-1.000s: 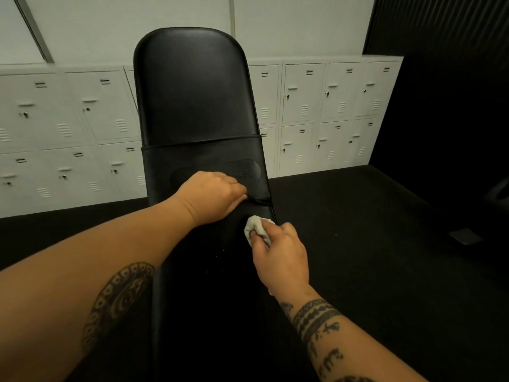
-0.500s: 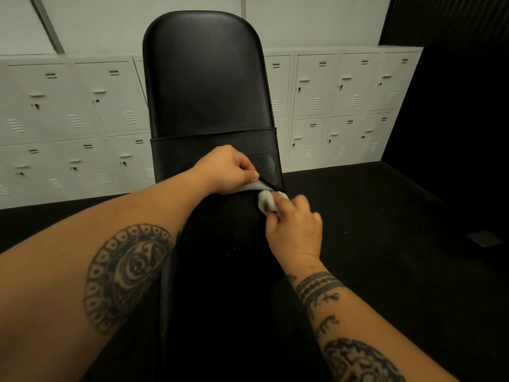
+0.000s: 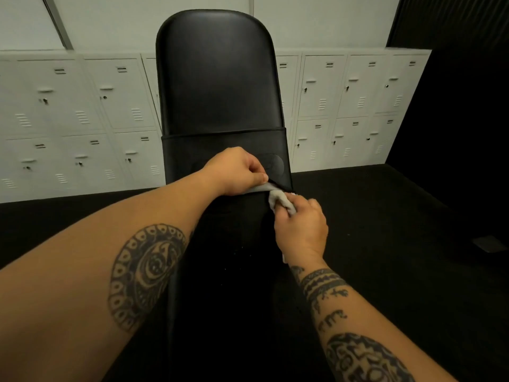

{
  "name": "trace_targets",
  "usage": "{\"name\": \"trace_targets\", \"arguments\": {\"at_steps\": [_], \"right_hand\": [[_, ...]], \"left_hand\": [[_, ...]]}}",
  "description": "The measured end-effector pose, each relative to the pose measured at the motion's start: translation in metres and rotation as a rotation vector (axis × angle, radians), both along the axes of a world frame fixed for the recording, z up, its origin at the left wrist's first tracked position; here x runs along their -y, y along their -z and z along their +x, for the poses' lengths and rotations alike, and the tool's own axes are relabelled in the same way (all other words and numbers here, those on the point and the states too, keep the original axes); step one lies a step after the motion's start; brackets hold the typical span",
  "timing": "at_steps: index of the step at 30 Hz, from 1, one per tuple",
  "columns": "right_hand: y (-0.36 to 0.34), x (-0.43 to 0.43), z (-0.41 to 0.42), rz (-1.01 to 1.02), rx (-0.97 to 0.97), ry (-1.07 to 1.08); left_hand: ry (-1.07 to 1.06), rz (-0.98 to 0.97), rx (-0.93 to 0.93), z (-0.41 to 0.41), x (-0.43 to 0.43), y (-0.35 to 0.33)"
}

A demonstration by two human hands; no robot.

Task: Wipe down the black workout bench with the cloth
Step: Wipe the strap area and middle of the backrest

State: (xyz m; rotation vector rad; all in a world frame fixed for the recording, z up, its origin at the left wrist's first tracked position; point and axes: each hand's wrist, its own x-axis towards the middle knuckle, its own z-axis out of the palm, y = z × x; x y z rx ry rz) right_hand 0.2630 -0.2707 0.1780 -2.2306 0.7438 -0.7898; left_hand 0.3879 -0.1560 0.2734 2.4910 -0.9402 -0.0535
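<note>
Two rows of pale lockers [image 3: 82,119] line the far wall [image 3: 137,20]. From the lower left a tattooed forearm [image 3: 110,257] reaches to the left grip [image 3: 237,172], which lies on the bench [image 3: 220,111] where backrest [image 3: 220,64] meets seat [image 3: 225,271]. Its fingers are curled, thumb against forefinger, pinching the lower edge of the black band [image 3: 220,147] that crosses the foot of the backrest. A pale strip shows just under that hand and runs toward the cloth [image 3: 279,201]; whether it is cloth or the band's underside I cannot tell. The bench stands mid-frame, backrest tilted up and away, seat running toward the camera. The cloth, pale and bunched, sits at the bench's right edge, just below the band's right corner, against the seat. The right grip [image 3: 301,227] is closed round it from below, fingers curled over the wad; a bit of white also shows by the wrist. Its forearm is tattooed too. Black floor [image 3: 385,216] spreads to the right, with a dark flat plate [image 3: 487,244] lying on it near a black wall [image 3: 454,106].
</note>
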Motion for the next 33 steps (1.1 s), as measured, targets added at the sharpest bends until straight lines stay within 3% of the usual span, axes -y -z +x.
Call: {"name": "trace_targets", "arguments": {"at_steps": [3,5,10,13,15,18,21,23,29,33], "right_hand": [[0.004,-0.005,0.001,0.253,0.033,0.066],[0.004,-0.008,0.001,0.307,0.053,0.085],[-0.003,-0.025,0.005,0.105,0.055,0.078],[-0.001,-0.041,0.009,0.077,0.061,0.035],[-0.001,-0.053,0.012,0.06,0.069,-0.003],[-0.008,-0.075,0.021,0.111,0.131,0.0],[-0.015,-0.093,0.029,0.19,0.173,-0.019],[-0.017,-0.103,0.03,0.139,0.178,-0.088],[0.0,-0.085,0.023,-0.383,0.109,-0.323],[-0.002,-0.071,0.018,-0.185,0.066,-0.157]], "left_hand": [[0.021,0.057,0.074,-0.009,-0.004,0.0],[0.069,0.098,0.138,-0.015,-0.01,0.003],[0.163,0.296,0.452,-0.027,-0.051,0.008],[0.101,0.329,0.517,-0.028,-0.092,0.014],[0.013,0.247,0.437,-0.03,-0.103,0.018],[-0.189,0.096,0.168,-0.021,-0.095,0.009],[-0.232,0.068,-0.027,-0.008,-0.09,0.001],[-0.242,0.041,-0.116,-0.003,-0.091,0.0],[-0.269,-0.088,-0.246,0.006,-0.09,0.004],[-0.273,-0.108,-0.263,0.005,-0.089,0.003]]}}
